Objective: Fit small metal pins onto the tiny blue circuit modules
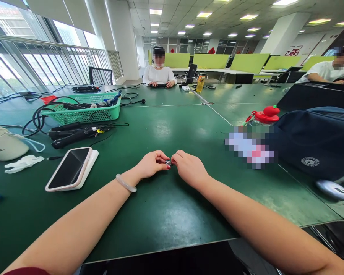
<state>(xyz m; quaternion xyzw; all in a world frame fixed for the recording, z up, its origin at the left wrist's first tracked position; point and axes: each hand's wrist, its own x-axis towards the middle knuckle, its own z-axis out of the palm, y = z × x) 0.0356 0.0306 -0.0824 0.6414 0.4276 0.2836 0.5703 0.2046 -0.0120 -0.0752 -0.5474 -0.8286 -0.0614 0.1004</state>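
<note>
A small dark and silvery piece, too small to identify, is held just above the green table. My left hand pinches it between thumb and fingertips from the left. A pale bracelet circles that wrist. My right hand is closed at the piece's right end, its fingertips mostly hidden behind the back of the hand. Both hands meet over the middle of the table. Left of them, a phone in a pink case rests on a white object.
At the left are a green basket of cables, black rods, a white crumpled item and a cream pouch. A dark blue bag and a red-lidded bottle stand right. Two people sit farther off.
</note>
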